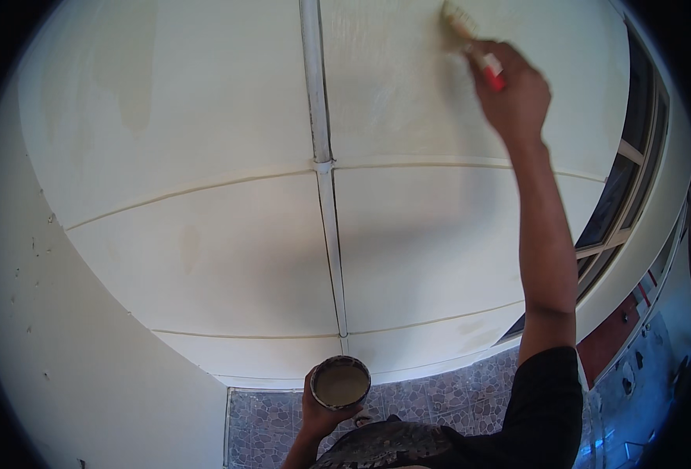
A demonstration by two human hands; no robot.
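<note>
Your right hand (513, 94) clenched a red-handled bristle brush (462, 26); your left hand (319, 413) curled round a dark-rimmed round pot (344, 360) that tilting could have spilled.

Between the pipe (313, 78) and the window (616, 191) along the right edge of the wall (416, 250), the right grip (515, 98) has open room; the pipe bars a flat sweep leftward.

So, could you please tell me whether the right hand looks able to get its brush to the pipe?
Probably yes: the right hand holds the brush up to the pipe's right, with only wall showing between them.
</note>
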